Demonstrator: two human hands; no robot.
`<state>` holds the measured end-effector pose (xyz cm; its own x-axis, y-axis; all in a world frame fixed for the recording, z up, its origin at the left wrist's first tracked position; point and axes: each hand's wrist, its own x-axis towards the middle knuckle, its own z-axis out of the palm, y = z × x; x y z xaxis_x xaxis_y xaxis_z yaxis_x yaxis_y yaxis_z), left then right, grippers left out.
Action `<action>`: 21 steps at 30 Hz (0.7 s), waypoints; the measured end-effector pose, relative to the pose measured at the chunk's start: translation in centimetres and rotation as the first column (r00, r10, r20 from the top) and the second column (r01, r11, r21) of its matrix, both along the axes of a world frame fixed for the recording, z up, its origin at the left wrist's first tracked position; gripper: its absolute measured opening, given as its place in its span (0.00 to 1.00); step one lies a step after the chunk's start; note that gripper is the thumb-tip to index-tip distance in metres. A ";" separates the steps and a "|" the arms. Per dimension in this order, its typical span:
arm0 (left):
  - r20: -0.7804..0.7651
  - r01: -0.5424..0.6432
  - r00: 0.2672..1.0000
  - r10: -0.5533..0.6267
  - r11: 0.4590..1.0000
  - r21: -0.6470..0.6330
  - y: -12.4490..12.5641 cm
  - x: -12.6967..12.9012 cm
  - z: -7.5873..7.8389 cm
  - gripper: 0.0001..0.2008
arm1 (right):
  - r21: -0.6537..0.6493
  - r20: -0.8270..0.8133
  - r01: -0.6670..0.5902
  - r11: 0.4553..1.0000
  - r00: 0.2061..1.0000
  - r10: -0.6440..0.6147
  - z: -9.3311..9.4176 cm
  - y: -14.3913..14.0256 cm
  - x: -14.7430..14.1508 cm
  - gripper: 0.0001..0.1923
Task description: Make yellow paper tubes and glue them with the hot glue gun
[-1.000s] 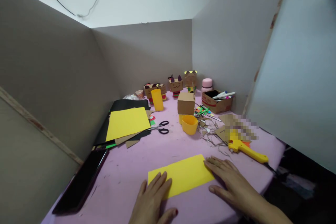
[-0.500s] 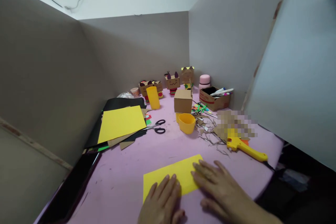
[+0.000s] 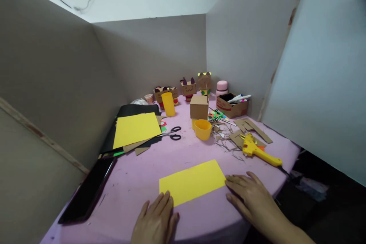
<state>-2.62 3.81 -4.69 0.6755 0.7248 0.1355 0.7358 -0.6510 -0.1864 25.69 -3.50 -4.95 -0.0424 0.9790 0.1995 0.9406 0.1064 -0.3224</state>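
Observation:
A yellow paper rectangle (image 3: 193,182) lies flat on the purple tabletop in front of me. The fingertips of my left hand (image 3: 156,217) rest on its lower left corner, the fingers stretched out. At the right edge of the sheet, my right hand (image 3: 250,198) lies with fingers extended, touching or just beside the corner. Neither hand grips anything. Beyond the sheet stand a yellow paper ring (image 3: 203,130) and a small cardboard box (image 3: 199,107) on a yellow base. To the right lies a yellow glue gun (image 3: 261,152).
Scissors (image 3: 173,133) lie beside a stack topped with a yellow sheet (image 3: 137,129). A dark tablet (image 3: 88,190) sits at the left edge. Further back are a yellow tube (image 3: 168,105), cardboard figures (image 3: 188,88), a carton with pens (image 3: 233,107), and paper scraps. Grey partitions surround the table.
Both hands have slid outward off the middle of the yellow paper, the left to its lower left corner and the right to its right edge. The camera view has shifted slightly.

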 end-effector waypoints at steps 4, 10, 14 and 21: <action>0.014 -0.002 1.000 0.003 0.998 -0.059 -0.8 3.9 1.2 0.21 | 0.040 0.031 -0.089 0.995 0.996 0.088 0.6 1.5 -1.1 0.20; -0.030 -0.042 0.999 0.037 0.979 -0.198 0.0 6.9 2.8 0.21 | -0.027 -0.099 -0.107 0.994 0.990 0.104 0.6 3.2 -0.6 0.26; 0.020 -0.054 0.998 0.061 0.971 -0.235 0.6 6.7 2.7 0.22 | -0.093 -0.494 0.011 0.996 0.867 -0.055 0.0 4.3 -0.5 0.27; 0.246 -0.062 0.964 0.103 0.984 -0.169 0.6 7.5 0.8 0.17 | -0.136 -0.924 -0.143 0.980 0.375 -0.073 -0.1 5.0 -1.7 0.20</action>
<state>4.90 4.38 -3.94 0.5711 0.8025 0.1729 0.7978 -0.5922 0.1136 24.01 1.47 -5.02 0.0265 0.9994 -0.0224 0.0426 -0.0235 -0.9988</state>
